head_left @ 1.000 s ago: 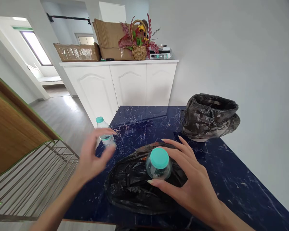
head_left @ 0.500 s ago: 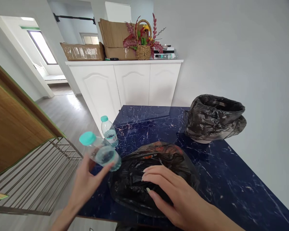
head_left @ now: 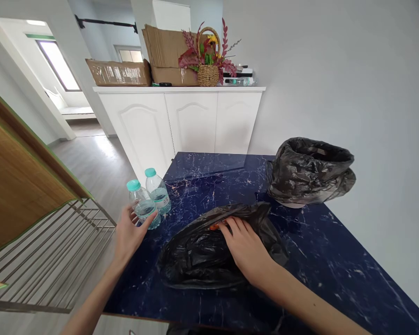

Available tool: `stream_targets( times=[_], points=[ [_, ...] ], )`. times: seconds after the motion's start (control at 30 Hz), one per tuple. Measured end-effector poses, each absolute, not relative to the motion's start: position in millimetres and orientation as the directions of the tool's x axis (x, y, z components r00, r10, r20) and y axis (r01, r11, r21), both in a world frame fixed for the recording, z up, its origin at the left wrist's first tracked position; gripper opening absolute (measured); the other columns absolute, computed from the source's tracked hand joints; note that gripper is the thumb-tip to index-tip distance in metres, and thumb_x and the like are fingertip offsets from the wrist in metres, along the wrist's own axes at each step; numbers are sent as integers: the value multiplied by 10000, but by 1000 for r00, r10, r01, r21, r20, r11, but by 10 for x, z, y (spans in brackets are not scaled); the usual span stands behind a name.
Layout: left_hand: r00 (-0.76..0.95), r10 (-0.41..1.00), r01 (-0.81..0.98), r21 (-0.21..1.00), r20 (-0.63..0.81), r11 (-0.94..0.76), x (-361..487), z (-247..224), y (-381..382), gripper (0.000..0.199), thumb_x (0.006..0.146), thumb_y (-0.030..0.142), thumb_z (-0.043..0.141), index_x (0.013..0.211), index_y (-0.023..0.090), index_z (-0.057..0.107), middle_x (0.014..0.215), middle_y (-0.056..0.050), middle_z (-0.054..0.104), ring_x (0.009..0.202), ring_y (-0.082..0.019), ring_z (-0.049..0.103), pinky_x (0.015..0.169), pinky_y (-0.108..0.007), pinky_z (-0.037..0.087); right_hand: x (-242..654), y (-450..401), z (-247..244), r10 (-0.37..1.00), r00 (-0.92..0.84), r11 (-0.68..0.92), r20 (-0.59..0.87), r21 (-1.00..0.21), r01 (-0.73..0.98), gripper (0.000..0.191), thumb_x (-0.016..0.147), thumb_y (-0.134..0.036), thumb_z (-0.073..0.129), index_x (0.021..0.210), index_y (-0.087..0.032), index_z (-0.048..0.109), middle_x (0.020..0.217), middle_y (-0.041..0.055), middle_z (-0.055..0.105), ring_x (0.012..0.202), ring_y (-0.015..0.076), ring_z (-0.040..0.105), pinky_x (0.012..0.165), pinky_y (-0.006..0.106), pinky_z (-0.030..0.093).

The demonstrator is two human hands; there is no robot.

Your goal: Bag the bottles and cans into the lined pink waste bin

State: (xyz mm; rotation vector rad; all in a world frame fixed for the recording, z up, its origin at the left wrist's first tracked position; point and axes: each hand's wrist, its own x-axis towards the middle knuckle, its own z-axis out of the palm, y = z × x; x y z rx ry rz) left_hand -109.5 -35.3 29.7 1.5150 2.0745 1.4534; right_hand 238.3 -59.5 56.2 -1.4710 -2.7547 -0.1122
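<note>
My left hand point(head_left: 131, 235) has its thumb and fingers around a clear water bottle point(head_left: 144, 210) with a turquoise cap, upright at the table's left edge. A second, similar bottle point(head_left: 159, 193) stands just behind it. My right hand point(head_left: 244, 246) reaches into the mouth of a black plastic bag point(head_left: 199, 256) lying on the table. Its fingers are curled and close together, with the tips hidden in the bag. Beside them a small orange-red thing point(head_left: 214, 227) shows; I cannot make out what it is.
The dark blue marbled table point(head_left: 321, 260) carries a container lined with a black bag point(head_left: 310, 172) at the far right. Behind stands a white cabinet point(head_left: 192, 121) with cardboard boxes point(head_left: 118, 73) and a flower basket point(head_left: 208, 75). A metal rack point(head_left: 56, 251) is at the left.
My left hand has brought the tilted bottle down and left, so it now stands upright beside the other. My right hand has moved from above the bag into its mouth, and the bag's shape has shifted.
</note>
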Motion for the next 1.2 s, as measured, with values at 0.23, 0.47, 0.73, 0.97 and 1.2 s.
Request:
stream_targets(
  times=[0.23,0.47,0.73,0.97,1.2],
  points=[
    [-439,817,667,745,374,18,-1122,218,-253,939,771,645,832,1493,169,466,1422,-212,673,1279,-390,699,1103,-593,570,2300,-269,521,820,-565,561,89,66,825,616,827,8,653,1429,-117,605,1468,203,602,1377,389,526,1158,506,442],
    [-367,628,809,569,687,-150,-969,290,-498,886,857,570,806,1520,146,399,1518,-236,472,1456,-397,519,1192,-596,489,2191,89,441,798,-590,592,120,27,806,557,817,-23,697,1357,-129,616,1379,206,632,1297,376,550,1149,537,399],
    [-26,648,819,388,761,-423,-523,648,-928,182,1011,235,673,1177,231,601,1257,-108,656,1228,-259,660,1108,-464,523,2409,-113,629,771,-607,637,192,-196,746,620,896,-210,820,1451,-212,546,1417,120,639,1320,302,579,1129,450,489],
    [223,859,584,642,462,-497,-45,709,-1057,664,911,374,826,1496,332,514,1489,-88,651,1356,-296,654,1153,-460,553,2445,-551,811,715,-594,641,367,-682,351,659,898,-240,847,1466,-295,515,1455,73,623,1354,260,586,1169,440,493],
    [93,910,538,748,405,-388,15,639,-1199,606,897,440,827,1441,362,572,1411,-47,727,1255,-304,732,1109,-474,602,2348,-664,769,675,-663,651,325,-685,327,729,959,-317,798,1575,-263,412,1571,109,560,1452,265,543,1226,444,458]
  ],
)
